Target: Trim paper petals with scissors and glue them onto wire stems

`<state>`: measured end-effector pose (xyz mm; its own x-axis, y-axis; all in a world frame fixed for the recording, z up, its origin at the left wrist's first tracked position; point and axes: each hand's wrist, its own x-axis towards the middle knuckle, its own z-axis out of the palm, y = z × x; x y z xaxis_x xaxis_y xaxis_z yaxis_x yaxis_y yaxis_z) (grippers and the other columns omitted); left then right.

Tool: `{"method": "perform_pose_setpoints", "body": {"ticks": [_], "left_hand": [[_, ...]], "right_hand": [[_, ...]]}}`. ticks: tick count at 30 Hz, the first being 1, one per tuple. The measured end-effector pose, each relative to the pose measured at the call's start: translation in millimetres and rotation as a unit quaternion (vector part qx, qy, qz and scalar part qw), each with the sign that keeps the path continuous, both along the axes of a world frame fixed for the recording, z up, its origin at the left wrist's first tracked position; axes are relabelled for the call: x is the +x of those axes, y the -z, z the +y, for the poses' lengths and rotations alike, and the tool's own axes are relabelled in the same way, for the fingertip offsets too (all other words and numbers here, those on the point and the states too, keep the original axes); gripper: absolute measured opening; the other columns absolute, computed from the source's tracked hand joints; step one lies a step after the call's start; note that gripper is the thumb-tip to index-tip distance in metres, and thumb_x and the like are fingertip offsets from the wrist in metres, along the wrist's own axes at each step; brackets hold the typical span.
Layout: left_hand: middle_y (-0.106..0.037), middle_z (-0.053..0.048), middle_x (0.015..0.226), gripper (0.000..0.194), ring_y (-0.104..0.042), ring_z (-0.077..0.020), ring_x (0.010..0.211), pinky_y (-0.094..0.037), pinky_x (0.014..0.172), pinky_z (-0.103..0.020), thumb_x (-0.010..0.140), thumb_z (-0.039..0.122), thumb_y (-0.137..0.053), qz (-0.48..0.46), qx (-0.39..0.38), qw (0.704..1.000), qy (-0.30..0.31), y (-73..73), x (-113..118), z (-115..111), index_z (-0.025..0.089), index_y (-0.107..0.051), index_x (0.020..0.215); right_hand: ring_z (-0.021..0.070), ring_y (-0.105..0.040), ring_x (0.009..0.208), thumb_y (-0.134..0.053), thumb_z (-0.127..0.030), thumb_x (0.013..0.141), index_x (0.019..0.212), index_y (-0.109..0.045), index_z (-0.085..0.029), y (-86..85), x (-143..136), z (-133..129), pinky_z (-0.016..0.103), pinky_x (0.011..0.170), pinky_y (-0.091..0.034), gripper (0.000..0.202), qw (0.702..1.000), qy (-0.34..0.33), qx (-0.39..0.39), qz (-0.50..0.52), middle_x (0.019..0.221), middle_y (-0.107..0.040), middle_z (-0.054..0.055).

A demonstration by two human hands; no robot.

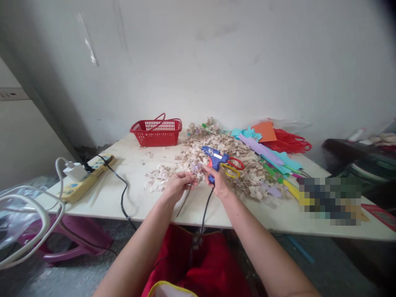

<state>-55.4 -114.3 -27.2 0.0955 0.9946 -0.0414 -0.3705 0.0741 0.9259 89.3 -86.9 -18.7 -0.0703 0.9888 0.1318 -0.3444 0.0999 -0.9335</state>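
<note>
My left hand [181, 183] is closed in a pinch around a thin dark stem [184, 202], whose lower end points down toward the table's front edge. Close beside it, my right hand [218, 179] has its fingers bent near a pale purple petal [196, 167] at the top of the stem; what its fingertips hold is too small to tell. A blue glue gun [215, 154] lies just beyond my right hand, its handle partly hidden and its black cord running down over the edge. Red and yellow scissor handles [232, 171] show next to it. Pale petals [250, 181] are heaped around.
A red basket [159, 134] stands at the back left. On the left is a yellow power strip [83, 181] with a white plug and cords. Purple and blue paper strips [262, 149], an orange sheet [264, 131] and a red plastic bag [287, 142] lie at the right.
</note>
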Motion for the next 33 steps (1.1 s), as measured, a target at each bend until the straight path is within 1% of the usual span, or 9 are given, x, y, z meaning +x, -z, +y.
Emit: {"method": "perform_pose_setpoints", "body": {"ticks": [7,12,17,21,28,30,33], "left_hand": [[-0.063,-0.004,0.063,0.021,-0.058,-0.0103,0.053,-0.043,0.047,-0.018,0.056,0.026,-0.074,-0.035,0.002,0.999,0.016,3.4,3,7,0.012,-0.062,0.067],[-0.062,-0.003,0.061,0.019,-0.056,-0.0082,0.05,-0.041,0.045,-0.017,0.056,0.024,-0.074,-0.065,0.011,0.998,0.007,7.1,5,9,0.011,-0.062,0.065],[-0.064,-0.004,0.061,0.021,-0.057,-0.0094,0.05,-0.042,0.046,-0.018,0.055,0.023,-0.075,-0.07,-0.002,0.998,0.005,7.0,7,7,0.012,-0.063,0.068],[-0.064,-0.005,0.062,0.018,-0.058,-0.0093,0.051,-0.042,0.047,-0.017,0.056,0.022,-0.074,-0.071,0.001,0.997,0.018,8.4,8,8,0.011,-0.064,0.067],[-0.064,-0.005,0.061,0.02,-0.058,-0.0096,0.05,-0.043,0.047,-0.018,0.057,0.02,-0.075,-0.086,0.007,0.995,0.039,13.2,7,11,0.009,-0.064,0.07],[-0.064,-0.005,0.061,0.019,-0.058,-0.0096,0.05,-0.044,0.048,-0.018,0.057,0.018,-0.074,-0.094,0.009,0.995,0.042,14.5,7,11,0.008,-0.064,0.07],[-0.064,-0.005,0.061,0.018,-0.058,-0.0095,0.05,-0.044,0.048,-0.018,0.058,0.016,-0.073,-0.108,0.011,0.993,0.046,15.9,7,12,0.008,-0.064,0.071]], "right_hand": [[0.005,-0.041,0.03,-0.065,-0.036,0.061,0.076,-0.045,-0.019,-7.8,1,9,0.015,0.027,-0.018,0.03,0.997,-0.081,0.013,-0.01,0.049,-0.048,-0.009],[0.0054,-0.039,0.029,-0.061,-0.034,0.064,0.07,-0.045,-0.017,-6.7,2,17,0.016,0.028,-0.017,0.024,0.993,-0.115,0.027,0.0,0.046,-0.046,-0.008],[0.0055,-0.039,0.03,-0.06,-0.031,0.064,0.073,-0.044,-0.018,-3.8,3,16,0.016,0.028,-0.017,0.022,0.992,-0.115,0.041,0.031,0.045,-0.045,-0.008],[0.0052,-0.037,0.029,-0.06,-0.028,0.064,0.076,-0.047,-0.017,-3.7,5,11,0.016,0.029,-0.017,0.021,0.993,-0.111,0.049,0.008,0.041,-0.042,-0.01],[0.0047,-0.037,0.03,-0.063,-0.025,0.057,0.075,-0.048,-0.017,-3.7,5,10,0.016,0.028,-0.018,0.025,0.996,-0.083,0.021,-0.001,0.045,-0.045,-0.009],[0.0046,-0.038,0.031,-0.064,-0.025,0.057,0.077,-0.047,-0.018,-4.2,5,9,0.016,0.028,-0.018,0.027,0.996,-0.083,0.018,0.003,0.047,-0.046,-0.009],[0.005,-0.038,0.031,-0.064,-0.024,0.058,0.073,-0.045,-0.018,-4.7,6,8,0.016,0.028,-0.018,0.025,0.996,-0.089,0.025,0.004,0.047,-0.046,-0.009]]}}
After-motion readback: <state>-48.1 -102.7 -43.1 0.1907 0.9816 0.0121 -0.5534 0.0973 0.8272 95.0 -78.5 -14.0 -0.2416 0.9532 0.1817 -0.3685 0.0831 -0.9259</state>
